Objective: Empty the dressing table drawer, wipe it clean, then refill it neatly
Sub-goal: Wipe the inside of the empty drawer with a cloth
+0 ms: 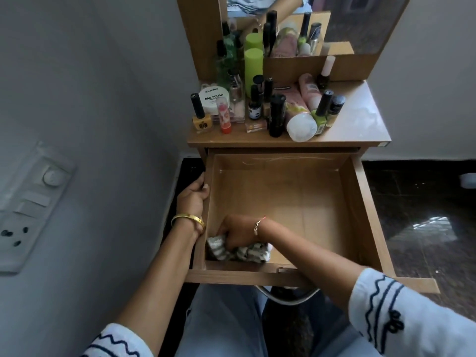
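From your head camera, your right hand (233,234) covers most of the striped cloth (242,252) it grips, fingers curled round it, down in the near left corner of the drawer (360,202); the front wall of the drawer hides the cloth's lower edge. Your left hand (194,195) holds the drawer's left wall, thumb inside and fingers wrapped over the outer face, where you cannot see them. Both forearms run off the bottom of the frame into white sleeves (412,318) with dark wavy trim.

The drawer is pulled out over your lap, its wooden floor bare apart from the cloth. Above it the dressing table top (360,119) carries a crowd of cosmetics: nail polish bottles, a lime green cylinder (253,70), and a pink floral bottle (298,117) lying on its side. The mirror (334,19) is cut off by the top edge and doubles some of the bottles. A grey wall with a switch panel (28,210) stands to your left; dark glossy floor (425,215) lies to the right.

A round white tub (213,99) reads "zudio" and "NAIL POLISH"; the smaller print beneath is too blurred to read.
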`<state>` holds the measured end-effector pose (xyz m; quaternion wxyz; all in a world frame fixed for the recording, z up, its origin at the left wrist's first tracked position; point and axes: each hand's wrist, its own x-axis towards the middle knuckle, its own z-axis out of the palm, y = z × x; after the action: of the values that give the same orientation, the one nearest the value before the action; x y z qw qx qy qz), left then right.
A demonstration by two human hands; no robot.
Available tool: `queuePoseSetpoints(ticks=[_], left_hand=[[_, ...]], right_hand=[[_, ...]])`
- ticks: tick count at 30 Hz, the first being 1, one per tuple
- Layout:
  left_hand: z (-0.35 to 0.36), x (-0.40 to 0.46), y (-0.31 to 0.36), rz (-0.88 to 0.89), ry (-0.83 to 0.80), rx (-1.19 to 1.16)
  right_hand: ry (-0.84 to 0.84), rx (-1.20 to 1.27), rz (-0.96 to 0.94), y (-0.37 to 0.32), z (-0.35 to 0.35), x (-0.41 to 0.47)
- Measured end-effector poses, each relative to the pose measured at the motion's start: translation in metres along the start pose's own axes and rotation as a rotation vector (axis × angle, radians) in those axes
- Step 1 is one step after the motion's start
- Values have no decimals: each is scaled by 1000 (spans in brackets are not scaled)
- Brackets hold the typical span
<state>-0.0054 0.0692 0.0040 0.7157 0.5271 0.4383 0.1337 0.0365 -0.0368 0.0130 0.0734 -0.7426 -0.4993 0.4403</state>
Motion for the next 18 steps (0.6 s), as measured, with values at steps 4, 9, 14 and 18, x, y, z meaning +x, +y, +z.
queuePoseSetpoints(ticks=[4, 9, 14, 18], left_hand=[[-1, 2, 0, -6, 0, -16], [0, 1, 2, -42, 14, -55], [0, 0, 1, -27, 24, -39], [-1, 2, 0, -21, 24, -21]], right_hand=[[9, 448, 103, 12, -42, -20], [672, 396, 320, 24, -74, 4], [471, 62, 350, -2, -21, 31], [321, 55, 262, -10, -9, 9]])
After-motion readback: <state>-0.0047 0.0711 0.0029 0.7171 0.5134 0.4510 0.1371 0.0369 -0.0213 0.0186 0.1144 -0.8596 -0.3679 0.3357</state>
